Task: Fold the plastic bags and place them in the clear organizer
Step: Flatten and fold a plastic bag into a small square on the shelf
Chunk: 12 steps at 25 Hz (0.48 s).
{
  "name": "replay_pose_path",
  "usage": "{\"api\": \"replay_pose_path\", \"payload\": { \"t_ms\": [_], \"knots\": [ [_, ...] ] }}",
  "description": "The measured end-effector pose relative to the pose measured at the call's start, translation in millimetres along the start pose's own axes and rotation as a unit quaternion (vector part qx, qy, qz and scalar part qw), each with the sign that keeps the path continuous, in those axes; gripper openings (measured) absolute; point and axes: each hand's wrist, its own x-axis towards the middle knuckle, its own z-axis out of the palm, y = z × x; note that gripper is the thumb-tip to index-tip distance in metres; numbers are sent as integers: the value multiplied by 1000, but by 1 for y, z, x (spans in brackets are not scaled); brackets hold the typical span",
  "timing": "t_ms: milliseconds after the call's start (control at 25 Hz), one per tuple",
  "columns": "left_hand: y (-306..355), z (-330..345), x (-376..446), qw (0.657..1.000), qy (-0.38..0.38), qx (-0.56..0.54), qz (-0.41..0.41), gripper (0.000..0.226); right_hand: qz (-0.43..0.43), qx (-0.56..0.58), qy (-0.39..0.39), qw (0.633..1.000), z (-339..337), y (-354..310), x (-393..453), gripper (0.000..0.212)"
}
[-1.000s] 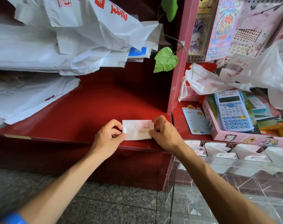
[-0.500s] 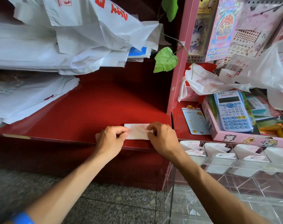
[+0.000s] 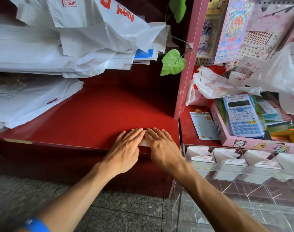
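Hands flat, side by side, at the front edge of the red tabletop (image 3: 96,118): we note the left hand (image 3: 126,148) and the right hand (image 3: 161,148) both palm-down with fingers straight, nearly touching each other, pressing on a small folded plastic bag (image 3: 143,143). We see only a thin white sliver of that bag between the two hands and a bit at the fingertips (the rest is covered, so we cannot tell its fold shape). Neither hand curls round anything; both are simply spread and pressing. To the right and just below the tabletop level, we record the clear organizer (image 3: 230,169), its front compartments each holding folded white bags (image 3: 200,154) standing as small triangular packets. At the back left of the tabletop lies a heap of unfolded white plastic bags (image 3: 76,47), some with red print. Right of the pink upright (image 3: 188,64) we see more crumpled bags (image 3: 215,84), a blue-and-white calculator (image 3: 241,115) lying in a pink tray (image 3: 253,144), and a small blue card (image 3: 202,125) just beside the tray. A green leaf (image 3: 173,61) hangs near the upright. A blue wristband (image 3: 35,225) shows on the left arm.
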Motion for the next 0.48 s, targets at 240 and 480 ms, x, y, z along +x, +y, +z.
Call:
{"api": "replay_pose_path", "payload": {
  "t_ms": [240,480],
  "knots": [
    [1,-5,-3,994,-96,50,-2,61,20,-14,-19,1000,6,-5,-5,94],
    [-8,-6,-9,992,-88,79,42,86,17,-60,-65,996,5,-6,-21,85]
  ]
}}
